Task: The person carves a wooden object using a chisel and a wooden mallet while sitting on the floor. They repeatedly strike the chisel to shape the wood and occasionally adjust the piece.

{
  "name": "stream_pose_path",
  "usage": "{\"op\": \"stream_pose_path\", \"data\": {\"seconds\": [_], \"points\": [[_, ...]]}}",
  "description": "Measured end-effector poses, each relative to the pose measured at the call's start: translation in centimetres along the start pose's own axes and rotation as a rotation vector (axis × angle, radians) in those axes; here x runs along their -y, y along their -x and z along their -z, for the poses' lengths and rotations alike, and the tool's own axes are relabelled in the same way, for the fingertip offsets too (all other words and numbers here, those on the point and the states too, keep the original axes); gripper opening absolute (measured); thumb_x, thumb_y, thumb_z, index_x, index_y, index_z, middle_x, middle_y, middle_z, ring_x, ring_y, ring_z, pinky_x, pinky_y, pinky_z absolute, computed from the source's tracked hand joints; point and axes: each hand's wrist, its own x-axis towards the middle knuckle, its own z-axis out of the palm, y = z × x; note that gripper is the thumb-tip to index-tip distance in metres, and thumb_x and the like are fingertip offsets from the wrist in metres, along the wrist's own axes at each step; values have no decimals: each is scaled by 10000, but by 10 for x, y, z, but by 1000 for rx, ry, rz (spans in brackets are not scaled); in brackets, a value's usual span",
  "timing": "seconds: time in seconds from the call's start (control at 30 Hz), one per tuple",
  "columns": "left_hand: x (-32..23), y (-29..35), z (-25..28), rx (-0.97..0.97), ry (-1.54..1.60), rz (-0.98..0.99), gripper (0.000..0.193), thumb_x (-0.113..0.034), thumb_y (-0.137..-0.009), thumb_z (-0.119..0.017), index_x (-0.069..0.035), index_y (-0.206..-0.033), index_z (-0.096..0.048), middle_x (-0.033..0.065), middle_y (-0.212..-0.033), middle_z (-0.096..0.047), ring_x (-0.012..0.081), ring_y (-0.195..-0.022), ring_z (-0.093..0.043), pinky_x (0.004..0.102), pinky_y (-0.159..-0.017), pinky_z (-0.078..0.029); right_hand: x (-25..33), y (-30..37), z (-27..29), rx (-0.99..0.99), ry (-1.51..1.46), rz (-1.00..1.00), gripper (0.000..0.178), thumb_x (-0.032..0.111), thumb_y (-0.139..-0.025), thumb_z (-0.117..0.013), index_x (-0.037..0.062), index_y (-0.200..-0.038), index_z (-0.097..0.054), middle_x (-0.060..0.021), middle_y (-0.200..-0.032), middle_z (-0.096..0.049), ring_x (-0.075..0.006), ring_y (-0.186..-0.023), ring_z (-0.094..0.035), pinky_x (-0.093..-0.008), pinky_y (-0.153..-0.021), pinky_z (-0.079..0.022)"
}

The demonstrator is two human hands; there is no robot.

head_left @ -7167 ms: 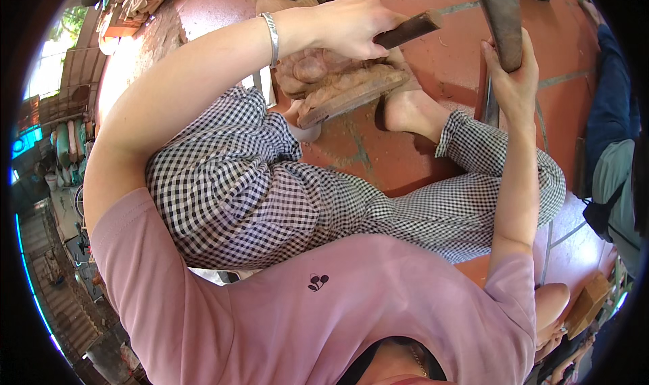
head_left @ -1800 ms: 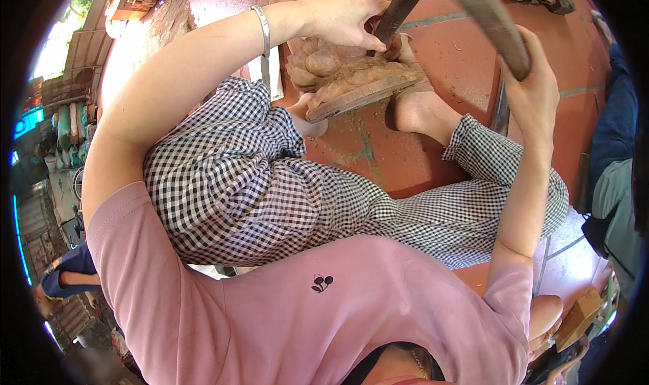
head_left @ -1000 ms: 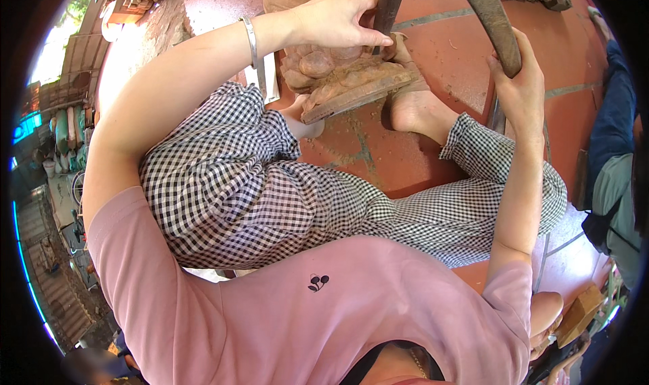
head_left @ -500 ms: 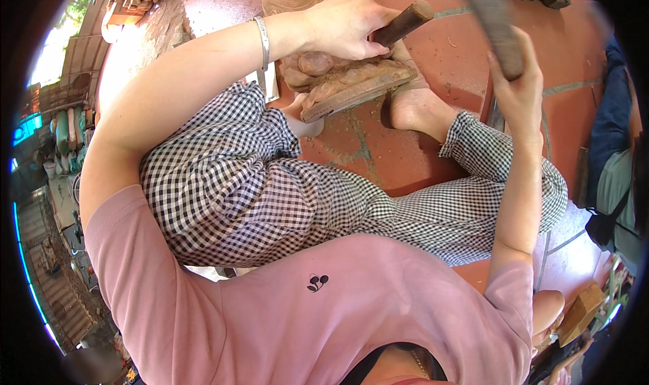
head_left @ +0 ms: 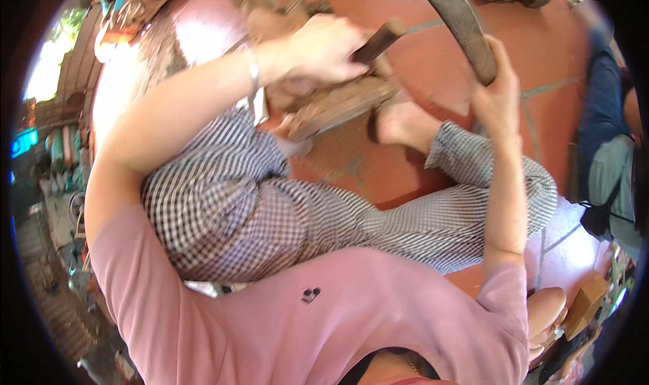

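Curved dark bar (head_left: 460,27) in my right fingers (head_left: 501,57) runs past top edge, far end unseen. My left fingers (head_left: 351,39) hide lower end of rod (head_left: 380,40). Carved wood (head_left: 345,106) blurred, partly covered by same hand. Person (head_left: 602,114) at right, blurred, cut off by rim.

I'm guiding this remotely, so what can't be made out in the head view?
Head view:
- Dark cylindrical wooden handle: lower end hidden by the left hand.
- Brown carved wooden piece: surface detail blurred, part behind the left hand.
- Dark curved wooden club in the right hand: far end cut off by the top edge.
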Motion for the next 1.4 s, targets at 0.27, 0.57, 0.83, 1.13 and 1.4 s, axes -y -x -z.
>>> {"op": "stream_pose_path", "data": {"seconds": [0.27, 0.57, 0.83, 1.13, 1.4], "points": [[-7, 6, -1, -137, 65, 5, 390, -305, -746, -725, -40, -1013, -624, 188, -851, -652, 375, -788, -645, 472, -676, -537, -15, -6, -4, -46, 132, 241, 396, 188, -765, -722, 66, -1128, -620, -137, -921, -659, -342, -865, -641, -437, -744, -501], [-13, 16, 5, -139, 293, 8, 245, -234, -750, -742, -100, -887, -590, 142, -757, -639, 369, -723, -645, 457, -615, -522, -82, 2, -15, 200, 375, -191, 401, 132, -788, -707, 94, -1161, -564, -146, -998, -655, -348, -965, -632, -449, -831, -498], [-3, 31, -5, -226, 877, 98, 215, -179, -861, -702, -51, -904, -534, 68, -761, -642, 228, -723, -671, 357, -617, -520, -119, 13, -25, 260, 677, -247, 563, 321, -716, -840, 111, -1138, -532, -117, -1003, -624, -339, -960, -632, -480, -816, -477], [18, 43, 6, -287, 1685, 451, 93, -144, -951, -517, -63, -951, -472, 102, -788, -617, 295, -915, -703, 352, -742, -563, -125, 22, -46, 370, 679, -294, 607, 286, -706, -844, 119, -1191, -519, -128, -1099, -559, -347, -1020, -588, -488, -847, -466], [49, 58, 0, -605, 1537, 642, 172, -117, -928, -565, -86, -776, -489, -18, -620, -488, 96, -518, -437, 255, -456, -316, -119, 23, -50, 421, 666, -283, 533, 208, -722, -824, 86, -1160, -546, -140, -1113, -568, -354, -1072, -550, -498, -875, -457]]}}
